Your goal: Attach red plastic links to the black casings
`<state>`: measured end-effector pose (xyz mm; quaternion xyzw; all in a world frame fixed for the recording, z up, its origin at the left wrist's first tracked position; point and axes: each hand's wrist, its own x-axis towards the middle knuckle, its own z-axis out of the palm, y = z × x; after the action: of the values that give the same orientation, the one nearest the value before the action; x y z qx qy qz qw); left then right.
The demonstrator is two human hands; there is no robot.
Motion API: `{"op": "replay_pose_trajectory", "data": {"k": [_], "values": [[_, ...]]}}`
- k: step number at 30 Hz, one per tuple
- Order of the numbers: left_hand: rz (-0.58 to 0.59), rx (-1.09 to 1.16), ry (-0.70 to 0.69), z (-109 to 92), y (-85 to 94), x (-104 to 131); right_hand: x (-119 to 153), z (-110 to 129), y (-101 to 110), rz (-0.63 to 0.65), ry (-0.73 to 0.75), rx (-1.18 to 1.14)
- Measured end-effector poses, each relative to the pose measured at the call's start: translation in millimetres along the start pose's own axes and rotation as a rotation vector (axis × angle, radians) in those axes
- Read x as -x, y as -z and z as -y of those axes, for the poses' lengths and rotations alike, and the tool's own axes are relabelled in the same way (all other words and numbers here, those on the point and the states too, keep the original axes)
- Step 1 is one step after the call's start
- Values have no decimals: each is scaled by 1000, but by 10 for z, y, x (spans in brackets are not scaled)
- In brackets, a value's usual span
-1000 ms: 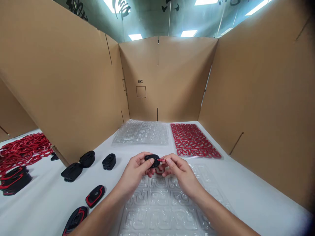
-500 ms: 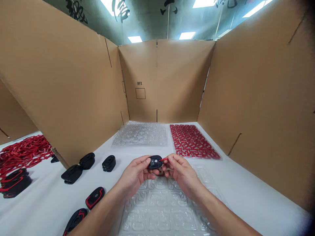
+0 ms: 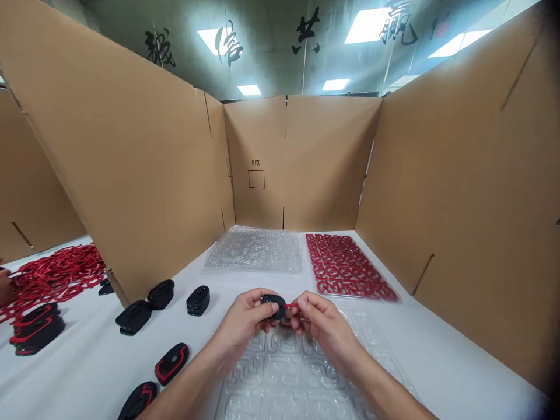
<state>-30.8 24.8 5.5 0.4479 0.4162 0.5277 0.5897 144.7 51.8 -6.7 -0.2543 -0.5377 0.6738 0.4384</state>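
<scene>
Above the clear moulded tray point(image 3: 286, 370), my left hand point(image 3: 245, 319) is closed around a small black plastic casing point(image 3: 280, 303), the thumb lying across its face. My right hand point(image 3: 320, 318) pinches a thin red trim strip point(image 3: 290, 305) at the casing's right edge. The strip's other parts are hidden by the fingers and casing. On the table to the left lie a black casing with red trim point(image 3: 172, 363) and another trimmed casing point(image 3: 139, 401) nearer me, partly behind my left forearm.
Stacked black casings point(image 3: 198, 300) stand at left. Farther left are red-trimmed casings point(image 3: 37, 329), a heap of red strips point(image 3: 65, 265) and another person's hand point(image 3: 5, 289). Clear trays point(image 3: 254, 249) and a tray of red strips point(image 3: 350, 265) lie behind. Cardboard walls point(image 3: 319, 163) enclose the table.
The view has tipped up slightly, so everything sits lower. My left thumb has moved farther over the casing's face. Another person's hand has appeared at the far left.
</scene>
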Motion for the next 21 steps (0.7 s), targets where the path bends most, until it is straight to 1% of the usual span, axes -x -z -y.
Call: {"op": "replay_pose_trajectory", "data": {"k": [4, 7, 10, 15, 21], "values": [[-82, -238, -102, 45, -3, -22, 11, 5, -13, 24, 47, 211], [-101, -310, -169, 78, -24, -17, 14, 32, -32, 35, 77, 315], [-116, -289, -201, 78, -35, -3, 15, 63, -53, 37, 86, 370], [-168, -184, -190, 46, -38, 8, 37, 80, -70, 52, 89, 385], [-170, -164, -187, 12, -56, 27, 50, 104, -75, 68, 80, 385]]}}
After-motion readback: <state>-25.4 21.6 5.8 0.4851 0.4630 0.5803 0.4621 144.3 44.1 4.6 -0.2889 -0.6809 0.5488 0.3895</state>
